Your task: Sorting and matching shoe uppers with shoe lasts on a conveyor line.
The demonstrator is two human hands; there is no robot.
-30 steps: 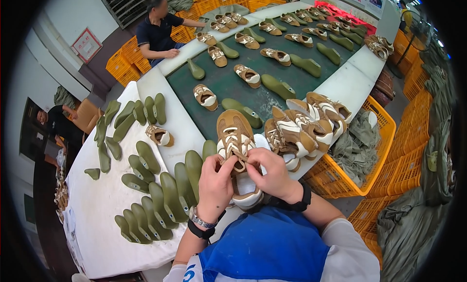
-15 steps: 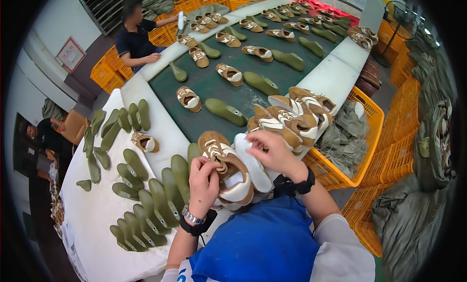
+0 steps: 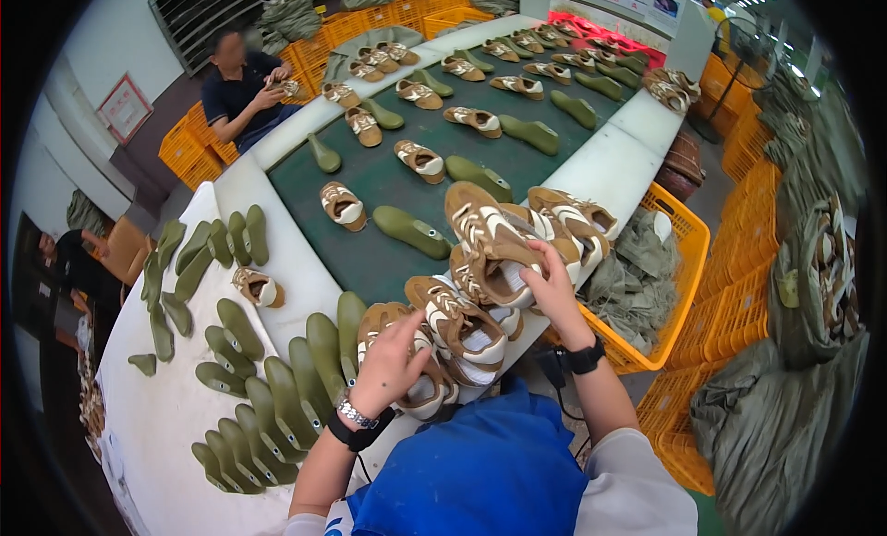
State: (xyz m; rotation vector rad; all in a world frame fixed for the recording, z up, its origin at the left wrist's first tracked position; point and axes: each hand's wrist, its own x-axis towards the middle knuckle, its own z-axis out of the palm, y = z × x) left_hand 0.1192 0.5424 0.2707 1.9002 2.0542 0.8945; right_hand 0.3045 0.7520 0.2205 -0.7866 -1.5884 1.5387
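My right hand [image 3: 555, 294] grips the heel opening of a brown-and-white sneaker [image 3: 480, 224], its toe pointing away over the pile. Beneath and beside it are other sneakers [image 3: 575, 224] of the same kind. My left hand [image 3: 392, 370] lies over a sneaker [image 3: 427, 394] at the table's near edge, fingers extended and holding nothing that I can see. Between my hands stands another laced sneaker [image 3: 459, 333] with a white lining in its opening. Just left of my left hand, green shoe lasts [image 3: 322, 344] stand in rows.
Sneakers and lasts ride on a green conveyor [image 3: 309, 203] edged with white ledges. To my right, an orange crate [image 3: 686, 323] holds grey-green cloth bundles. Stacked crates [image 3: 735, 259] and a fan [image 3: 745, 51] stand beyond. Across the belt sits a co-worker [image 3: 242, 88] handling a shoe.
The white insole is no longer in my right hand, which now has a sneaker. My left hand has released the sneaker's laces. The co-worker has drawn an outstretched arm back.
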